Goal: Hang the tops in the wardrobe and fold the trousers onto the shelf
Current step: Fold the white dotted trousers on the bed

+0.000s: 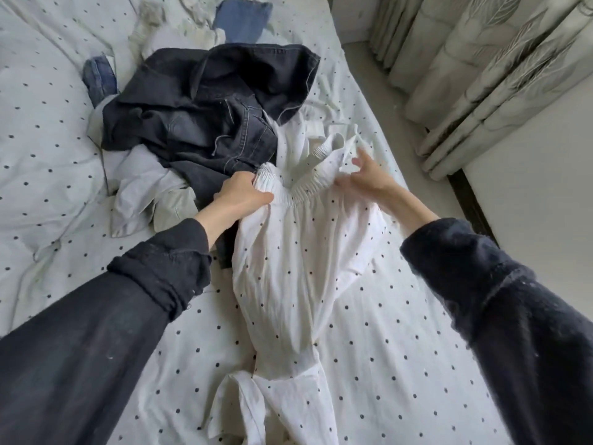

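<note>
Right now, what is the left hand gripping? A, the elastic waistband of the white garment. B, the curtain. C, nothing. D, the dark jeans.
A: the left hand is closed on the gathered elastic edge of the white garment, beside the dark jeans.

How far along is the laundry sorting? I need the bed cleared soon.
Nothing visibly finished; no wardrobe or shelf is in view. In hand: the left hand grips the elastic edge of the white garment, the right hand opening its other side. Left: dark jeans, pale clothes and blue denim are heaped on the bed.
</note>
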The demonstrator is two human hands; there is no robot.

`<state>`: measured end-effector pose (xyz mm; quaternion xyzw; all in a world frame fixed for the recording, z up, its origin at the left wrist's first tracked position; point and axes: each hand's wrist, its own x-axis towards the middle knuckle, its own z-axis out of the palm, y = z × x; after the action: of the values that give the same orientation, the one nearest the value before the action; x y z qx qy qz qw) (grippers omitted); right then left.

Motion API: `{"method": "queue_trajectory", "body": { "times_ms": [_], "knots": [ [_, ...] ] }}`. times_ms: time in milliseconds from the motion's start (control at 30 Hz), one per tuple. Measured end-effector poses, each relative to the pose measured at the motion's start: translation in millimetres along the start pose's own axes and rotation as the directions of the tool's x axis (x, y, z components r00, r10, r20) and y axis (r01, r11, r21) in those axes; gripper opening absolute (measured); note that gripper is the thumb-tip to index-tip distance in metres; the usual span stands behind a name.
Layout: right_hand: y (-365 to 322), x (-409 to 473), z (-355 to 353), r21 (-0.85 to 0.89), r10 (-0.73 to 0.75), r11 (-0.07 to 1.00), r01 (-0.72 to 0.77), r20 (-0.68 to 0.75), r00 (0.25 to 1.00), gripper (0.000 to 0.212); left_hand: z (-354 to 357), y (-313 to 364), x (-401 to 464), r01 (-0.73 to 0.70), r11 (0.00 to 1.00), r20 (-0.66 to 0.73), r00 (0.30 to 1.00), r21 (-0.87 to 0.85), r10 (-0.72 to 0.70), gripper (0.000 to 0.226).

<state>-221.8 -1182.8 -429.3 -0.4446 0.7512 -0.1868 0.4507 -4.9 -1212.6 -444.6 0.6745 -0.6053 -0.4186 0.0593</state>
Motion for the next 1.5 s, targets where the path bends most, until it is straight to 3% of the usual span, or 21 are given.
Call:
{"method": "queue_trajectory", "body": {
  "times_ms": [33, 100, 200, 300, 333, 400, 467, 567, 633, 733, 900, 1100, 1267, 1400, 1500],
  "knots": [
    [-1.9, 5.9, -0.7, 0.033, 0.018, 0.999, -0.021, 0.075, 0.997, 0.089, -1.4, -0.8, 2.3, -0.027, 0.999, -0.015, 1.000, -0.046, 0.026, 0.012],
    [-2.5, 8.7, -1.9, 0.033, 0.020, 0.999, -0.026, 0.166, 0.986, 0.091, -6.5, -3.6, -1.1, -0.070, 0.988, 0.002, 0.997, -0.136, 0.071, 0.018],
    [-11.8, 6.9, -5.8, 0.049, 0.001, 0.999, -0.011, 0.215, 0.977, 0.091, -29.8, -6.9, -12.0, -0.123, 0.964, -0.010, 0.992, -0.237, 0.124, 0.007],
    [-31.9, -4.2, -11.5, 0.066, -0.036, 0.998, 0.020, 0.263, 0.964, 0.087, -61.7, -3.5, -27.7, -0.120, 0.941, 0.033, 0.990, -0.316, 0.137, 0.030],
    [-38.1, -7.9, -12.2, 0.083, -0.047, 0.996, 0.026, 0.274, 0.961, 0.079, -73.1, -2.4, -34.3, -0.133, 0.946, 0.044, 0.987, -0.297, 0.152, 0.039],
    [-49.0, -16.1, -12.2, 0.068, -0.077, 0.996, 0.059, 0.297, 0.952, 0.041, -90.4, -2.1, -42.0, -0.170, 0.953, 0.047, 0.981, -0.250, 0.188, 0.052],
    [-60.5, -22.7, -11.0, -0.056, -0.119, 0.989, 0.139, 0.265, 0.957, 0.020, -111.3, -0.2, -55.3, -0.227, 0.955, -0.003, 0.973, -0.191, 0.230, 0.057],
    [-83.8, -32.6, -17.0, -0.299, -0.166, 0.932, 0.205, 0.151, 0.974, 0.028, -140.6, 6.4, -76.7, -0.309, 0.944, -0.114, 0.948, -0.118, 0.296, 0.049],
    [-107.0, -52.8, -29.8, -0.418, -0.234, 0.883, 0.213, 0.001, 0.972, 0.032, -163.6, 9.1, -95.4, -0.337, 0.938, -0.193, 0.928, -0.077, 0.318, 0.040],
    [-148.4, -84.1, -57.9, -0.454, -0.364, 0.857, 0.245, -0.195, 0.911, 0.040, -202.9, 17.4, -117.4, -0.326, 0.945, -0.308, 0.898, 0.014, 0.314, 0.034],
    [-225.7, -136.0, -101.7, -0.428, -0.520, 0.824, 0.372, -0.310, 0.796, 0.040, -259.5, 64.0, -159.7, -0.335, 0.916, -0.439, 0.805, 0.221, 0.400, 0.040],
    [-312.4, -210.5, -155.9, -0.464, -0.691, 0.722, 0.512, -0.465, 0.553, 0.046, -344.1, 92.8, -210.8, -0.333, 0.856, -0.541, 0.669, 0.395, 0.510, 0.057],
    [-353.7, -251.6, -169.2, -0.489, -0.743, 0.654, 0.577, -0.560, 0.367, 0.049, -389.5, 100.4, -252.6, -0.267, 0.817, -0.591, 0.580, 0.511, 0.560, 0.043],
    [-372.0, -264.3, -175.9, -0.481, -0.742, 0.640, 0.599, -0.588, 0.321, 0.045, -407.6, 103.6, -280.0, -0.361, 0.792, -0.535, 0.592, 0.491, 0.602, 0.050],
    [-385.3, -270.6, -181.7, -0.446, -0.735, 0.636, 0.630, -0.598, 0.320, 0.046, -406.9, 101.0, -293.5, -0.506, 0.805, -0.553, 0.592, 0.311, 0.586, 0.052]
  ]
}}
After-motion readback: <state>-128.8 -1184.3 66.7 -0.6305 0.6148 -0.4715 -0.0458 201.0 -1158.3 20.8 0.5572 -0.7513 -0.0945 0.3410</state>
